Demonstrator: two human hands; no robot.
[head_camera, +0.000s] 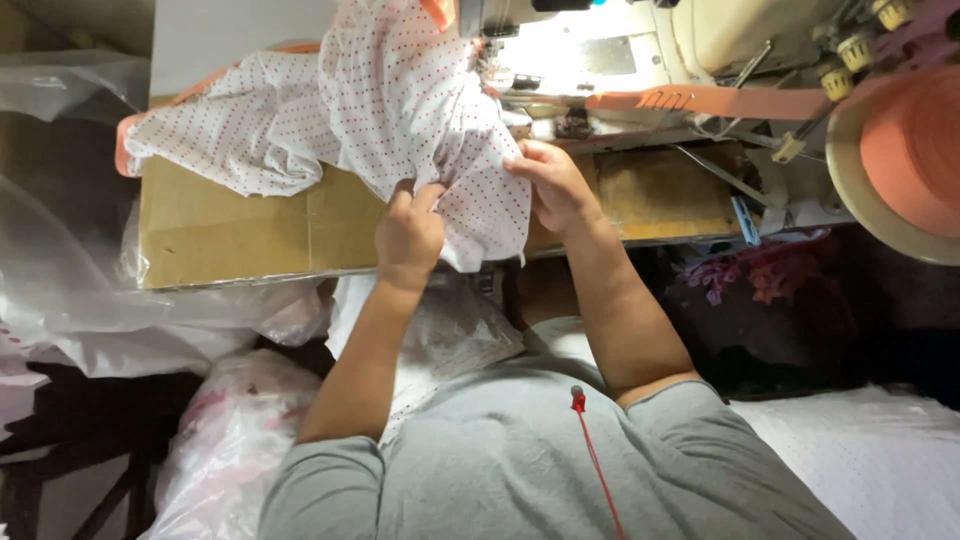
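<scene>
Head view: left hand (408, 235) and right hand (553, 183) both pinch dotted white fabric (400, 110); sewing machine (600, 50) just beyond right-hand grip.

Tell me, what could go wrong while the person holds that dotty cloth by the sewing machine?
The right hand sits close to the sewing machine, so fingers might get near the needle. The dotted fabric is bunched up under both hands, left hand too, so it could feed in crooked or snag.
</scene>
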